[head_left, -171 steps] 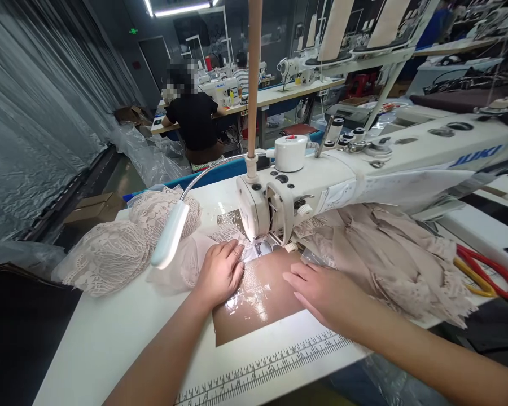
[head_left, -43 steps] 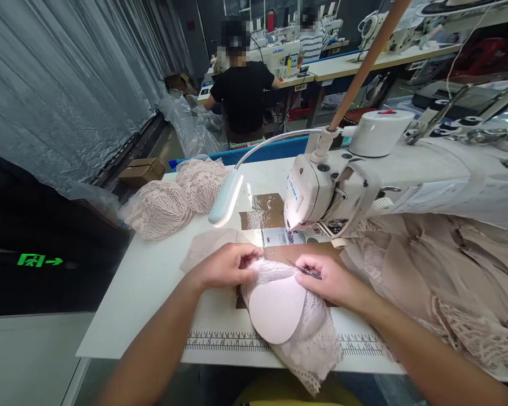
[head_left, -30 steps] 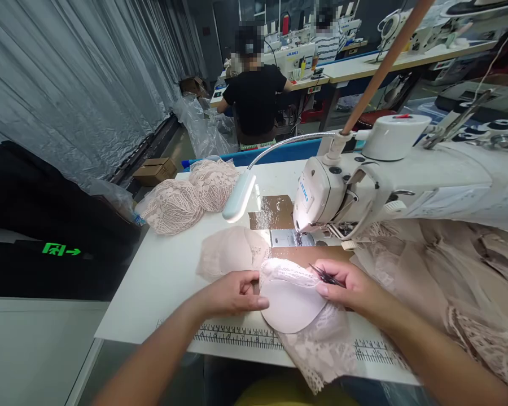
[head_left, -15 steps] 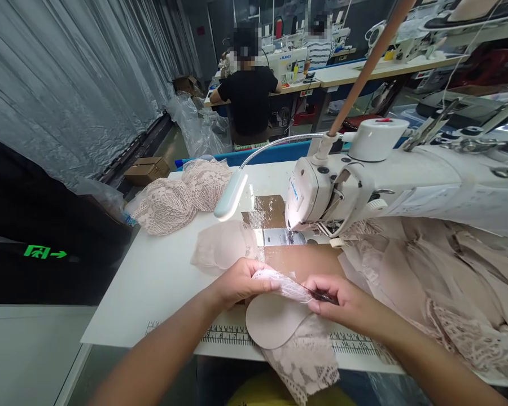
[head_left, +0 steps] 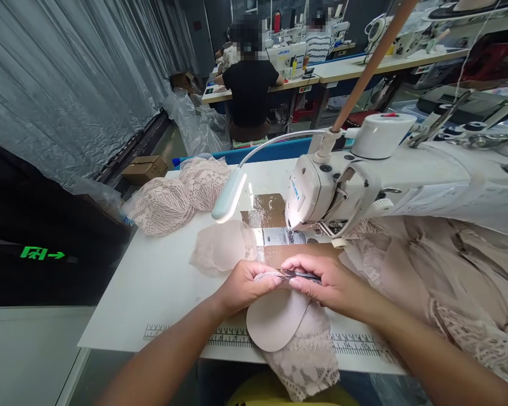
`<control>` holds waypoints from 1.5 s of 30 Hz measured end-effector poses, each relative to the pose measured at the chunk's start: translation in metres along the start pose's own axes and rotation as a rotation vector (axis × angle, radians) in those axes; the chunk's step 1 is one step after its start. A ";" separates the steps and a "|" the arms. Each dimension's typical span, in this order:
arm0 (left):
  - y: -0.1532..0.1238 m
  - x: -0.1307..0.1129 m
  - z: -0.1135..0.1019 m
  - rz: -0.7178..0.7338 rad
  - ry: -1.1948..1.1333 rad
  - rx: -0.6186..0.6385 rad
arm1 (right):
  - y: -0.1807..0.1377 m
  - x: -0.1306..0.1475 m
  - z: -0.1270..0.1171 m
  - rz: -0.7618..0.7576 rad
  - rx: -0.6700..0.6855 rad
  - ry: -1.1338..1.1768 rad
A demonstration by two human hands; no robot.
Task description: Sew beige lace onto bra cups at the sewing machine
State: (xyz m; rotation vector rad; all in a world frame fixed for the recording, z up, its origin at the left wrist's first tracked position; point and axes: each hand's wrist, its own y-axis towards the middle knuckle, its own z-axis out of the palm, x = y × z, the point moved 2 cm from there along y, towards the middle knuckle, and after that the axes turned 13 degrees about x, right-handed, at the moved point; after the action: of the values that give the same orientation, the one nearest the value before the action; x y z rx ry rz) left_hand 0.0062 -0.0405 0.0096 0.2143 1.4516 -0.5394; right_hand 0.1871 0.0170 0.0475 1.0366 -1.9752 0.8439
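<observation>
My left hand [head_left: 244, 283] pinches the lace top edge of a beige bra cup [head_left: 275, 320] that lies at the table's front edge, its lace hanging over the edge. My right hand [head_left: 328, 282] is closed on small dark thread snips [head_left: 301, 274], their tip at the lace right beside my left fingers. The white sewing machine [head_left: 322, 192] stands just behind both hands, its needle over the brown plate [head_left: 298, 252].
Another beige cup [head_left: 224, 249] lies left of the needle. Lace cups are piled [head_left: 175, 194] at the far left under the gooseneck lamp [head_left: 228, 197]. Beige lace fabric is heaped [head_left: 440, 276] to the right. A printed ruler [head_left: 232, 338] runs along the table's front. People sit at machines behind.
Since sewing under the needle, the cup was pulled toward me. In the last second my right hand brought the snips up to the lace edge by my left fingers.
</observation>
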 end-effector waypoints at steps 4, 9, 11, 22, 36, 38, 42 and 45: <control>0.000 0.001 -0.002 0.012 0.055 0.043 | 0.006 0.005 0.004 0.022 0.015 -0.013; 0.000 0.003 -0.003 -0.005 0.023 0.090 | 0.011 0.002 0.010 -0.022 0.013 0.054; 0.000 0.002 -0.003 -0.005 0.027 0.100 | 0.014 -0.001 0.012 -0.048 -0.007 0.075; -0.008 -0.009 -0.004 -0.093 0.271 0.108 | 0.012 -0.029 0.012 -0.003 -0.068 0.246; 0.027 -0.027 -0.088 -0.221 1.085 -0.251 | 0.009 -0.012 0.045 -0.158 0.145 -0.642; 0.024 -0.024 -0.083 -0.213 1.059 -0.207 | -0.001 -0.021 0.031 -0.060 0.111 -0.597; 0.014 -0.028 -0.069 -0.095 1.024 -0.175 | -0.016 -0.027 0.005 0.063 0.067 -0.384; 0.011 -0.030 -0.058 0.025 0.884 -0.089 | -0.007 -0.022 -0.005 0.102 -0.067 -0.162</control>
State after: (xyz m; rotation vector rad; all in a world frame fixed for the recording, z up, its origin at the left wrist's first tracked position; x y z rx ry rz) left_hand -0.0411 0.0020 0.0295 0.4322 2.3200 -0.3631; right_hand 0.2035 0.0266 0.0330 0.9994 -2.1933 0.7621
